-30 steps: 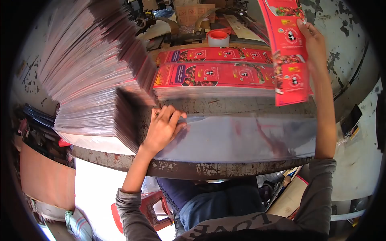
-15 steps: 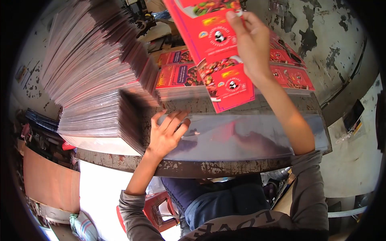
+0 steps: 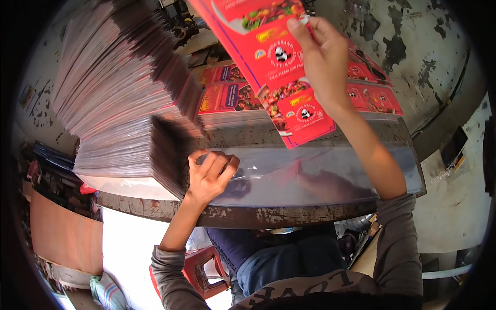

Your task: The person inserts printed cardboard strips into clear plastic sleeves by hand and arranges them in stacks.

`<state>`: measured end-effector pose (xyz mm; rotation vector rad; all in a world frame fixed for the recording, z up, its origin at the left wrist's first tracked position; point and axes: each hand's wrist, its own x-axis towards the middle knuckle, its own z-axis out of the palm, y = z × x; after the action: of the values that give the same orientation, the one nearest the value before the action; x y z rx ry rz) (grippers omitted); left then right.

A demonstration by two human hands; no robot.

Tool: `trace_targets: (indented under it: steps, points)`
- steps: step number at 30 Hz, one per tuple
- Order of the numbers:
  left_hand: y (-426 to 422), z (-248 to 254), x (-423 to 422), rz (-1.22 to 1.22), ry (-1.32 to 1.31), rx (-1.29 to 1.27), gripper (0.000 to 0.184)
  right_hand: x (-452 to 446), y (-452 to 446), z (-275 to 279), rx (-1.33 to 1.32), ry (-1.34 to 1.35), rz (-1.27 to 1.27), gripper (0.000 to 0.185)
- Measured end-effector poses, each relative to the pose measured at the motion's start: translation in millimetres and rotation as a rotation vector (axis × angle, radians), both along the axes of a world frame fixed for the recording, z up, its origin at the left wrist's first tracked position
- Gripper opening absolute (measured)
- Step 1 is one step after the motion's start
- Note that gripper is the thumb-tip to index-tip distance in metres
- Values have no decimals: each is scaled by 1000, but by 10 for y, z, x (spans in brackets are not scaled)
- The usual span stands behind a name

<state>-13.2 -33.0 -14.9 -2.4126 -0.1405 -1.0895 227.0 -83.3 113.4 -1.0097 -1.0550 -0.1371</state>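
Note:
My right hand is raised over the table, thumb and fingers closed on a long red printed card strip. The strip carries panda-brand oyster sauce prints and slants down, its lower end above the table. At the left end of a pile of long clear plastic sleeves, my left hand has its fingers curled against the top sleeve, pinching its end. The fingertips are partly hidden. Reflections of the red strip and my arm show on the plastic.
A tall leaning stack of sleeved strips stands on the left of the worn table. Behind the plastic lie piles of red printed strips, continuing to the right. A red stool is below the table edge.
My left hand's fingers have curled in more tightly, shifting slightly left at the sleeve's end. The red strip's lower end has swung a little right and down; my right hand stays nearly in place.

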Motion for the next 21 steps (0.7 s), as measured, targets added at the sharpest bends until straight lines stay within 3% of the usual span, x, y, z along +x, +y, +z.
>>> trace_targets:
  steps: [4,8,15,17,21]
  points:
    - [-6,24,18,-28,-8,-24,18,-99,-41,196,117,75,126,19]
    - [5,-13,-10,-31,-60,37,16,-178,71,72,198,97,118,25]
    - [15,-50,-59,-37,-137,16,18,-254,-140,-317,82,-1,84,19]
    - [28,-38,-65,-34,-135,-2,18,-231,-244,-252,72,45,135,18]
    - [16,-15,-22,-17,-118,8,17,21,-291,-94,105,-42,7,22]
